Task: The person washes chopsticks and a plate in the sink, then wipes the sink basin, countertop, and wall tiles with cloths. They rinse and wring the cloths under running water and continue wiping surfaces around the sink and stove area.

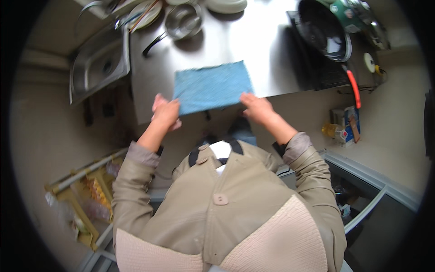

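A blue cloth (pixel 212 87) is spread out flat at the front edge of the steel counter (pixel 153 73). My left hand (pixel 166 114) grips its near left corner, with something pink showing beside the fingers, too blurred to name. At the near right corner, my right hand (pixel 258 108) pinches the cloth between thumb and fingers. The cloth's far edge lies over the counter, and its near edge hangs at or just past the rim.
A steel saucepan (pixel 183 22) and plates (pixel 227 5) stand at the back. Left is a sink (pixel 100 66). Right, a black frying pan (pixel 323 30) with a red handle sits over a stove; an oil bottle (pixel 331 131) and a box (pixel 350 125) are below.
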{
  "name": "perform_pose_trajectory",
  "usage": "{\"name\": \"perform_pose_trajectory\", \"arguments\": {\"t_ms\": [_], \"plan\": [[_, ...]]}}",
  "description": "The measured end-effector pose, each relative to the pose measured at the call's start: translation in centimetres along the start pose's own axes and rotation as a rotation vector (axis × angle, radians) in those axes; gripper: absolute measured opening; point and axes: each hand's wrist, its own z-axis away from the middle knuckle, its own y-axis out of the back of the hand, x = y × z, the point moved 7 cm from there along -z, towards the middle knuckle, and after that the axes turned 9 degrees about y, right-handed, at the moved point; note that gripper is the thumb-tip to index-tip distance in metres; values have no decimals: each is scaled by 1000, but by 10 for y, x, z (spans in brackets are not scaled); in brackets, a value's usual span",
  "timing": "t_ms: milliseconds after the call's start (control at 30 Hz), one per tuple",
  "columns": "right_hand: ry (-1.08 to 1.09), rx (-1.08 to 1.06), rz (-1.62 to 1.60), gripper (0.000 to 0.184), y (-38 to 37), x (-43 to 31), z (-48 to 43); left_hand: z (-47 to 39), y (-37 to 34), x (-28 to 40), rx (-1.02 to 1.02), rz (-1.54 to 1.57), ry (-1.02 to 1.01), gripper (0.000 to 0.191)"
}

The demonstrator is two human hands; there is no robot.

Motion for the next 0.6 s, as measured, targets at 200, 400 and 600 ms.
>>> {"name": "perform_pose_trajectory", "arguments": {"t_ms": [200, 400, 600], "plan": [[-120, 477, -136, 40, 129, 112, 88, 4, 58, 15, 59, 323, 273, 26], [-426, 691, 27, 57, 240, 283, 204, -18, 109, 68, 112, 554, 296, 30], [-680, 368, -455, 78, 181, 350, 216, -43, 143, 140, 81, 658, 229, 29]]}}
